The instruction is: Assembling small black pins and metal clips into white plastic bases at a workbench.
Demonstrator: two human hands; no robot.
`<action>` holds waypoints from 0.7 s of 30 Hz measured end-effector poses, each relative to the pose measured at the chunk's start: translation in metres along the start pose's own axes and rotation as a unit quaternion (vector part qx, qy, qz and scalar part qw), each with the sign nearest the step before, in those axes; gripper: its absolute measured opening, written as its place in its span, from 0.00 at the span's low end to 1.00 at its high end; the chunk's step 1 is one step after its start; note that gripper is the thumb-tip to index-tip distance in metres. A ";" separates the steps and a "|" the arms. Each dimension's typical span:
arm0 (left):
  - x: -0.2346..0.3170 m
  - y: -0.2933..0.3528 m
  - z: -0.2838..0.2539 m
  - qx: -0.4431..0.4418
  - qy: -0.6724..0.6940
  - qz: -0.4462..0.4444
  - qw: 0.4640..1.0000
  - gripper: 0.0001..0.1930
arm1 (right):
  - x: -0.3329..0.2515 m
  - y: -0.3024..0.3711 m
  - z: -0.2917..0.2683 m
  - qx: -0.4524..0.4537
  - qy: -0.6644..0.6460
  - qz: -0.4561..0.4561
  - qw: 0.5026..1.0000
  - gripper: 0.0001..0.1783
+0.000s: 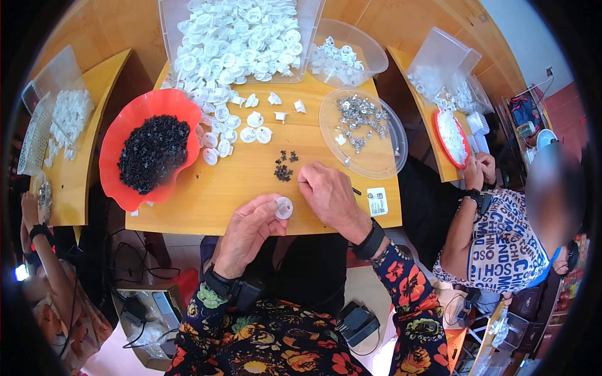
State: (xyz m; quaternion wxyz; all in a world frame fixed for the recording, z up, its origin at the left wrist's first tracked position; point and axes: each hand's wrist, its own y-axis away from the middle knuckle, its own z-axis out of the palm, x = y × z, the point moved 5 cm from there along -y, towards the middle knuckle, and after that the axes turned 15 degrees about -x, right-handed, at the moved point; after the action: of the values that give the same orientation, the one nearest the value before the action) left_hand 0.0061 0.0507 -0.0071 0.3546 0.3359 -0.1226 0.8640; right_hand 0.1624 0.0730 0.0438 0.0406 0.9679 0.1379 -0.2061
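Observation:
My left hand (249, 227) pinches a small white round plastic cap (285, 208) near the table's front edge. Its disc-like face is turned up. My right hand (332, 194) is curled just to the right of it, thumb and forefinger pressed together. Whatever is in that pinch, if anything, is hidden. A small pile of black star-shaped plastic parts (283, 172) lies on the table beside my right fingertips. More white plastic caps (248, 134) are scattered farther back on the wood.
A red scalloped bowl (111, 164) of black parts stands left. Behind is a clear bin (311, 31) heaped with white caps, beside a clear round tub (376, 47). Metal pieces fill a clear lid (332, 150) at right, near a white label card (377, 202). People work at both sides.

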 end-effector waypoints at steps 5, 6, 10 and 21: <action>0.002 -0.003 0.002 -0.011 0.017 0.011 1.000 0.15 | 0.005 0.007 0.003 0.033 -0.133 -0.010 0.991 0.05; 0.003 -0.002 0.002 -0.019 0.030 0.025 0.999 0.15 | 0.001 0.008 0.001 0.032 -0.135 -0.013 0.990 0.05; 0.002 -0.002 0.003 -0.027 0.041 0.032 0.998 0.14 | 0.004 0.014 -0.001 0.011 -0.420 0.042 0.907 0.06; 0.006 -0.002 0.005 -0.012 0.044 0.046 0.998 0.13 | -0.009 0.023 0.006 -0.057 -0.538 0.000 0.841 0.08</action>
State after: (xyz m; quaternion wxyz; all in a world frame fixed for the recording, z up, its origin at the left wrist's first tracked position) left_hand 0.0072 0.0534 0.0011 0.3232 0.2872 -0.1325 0.8919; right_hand 0.1585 0.0476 0.0429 0.1635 0.7013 0.1055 -0.6858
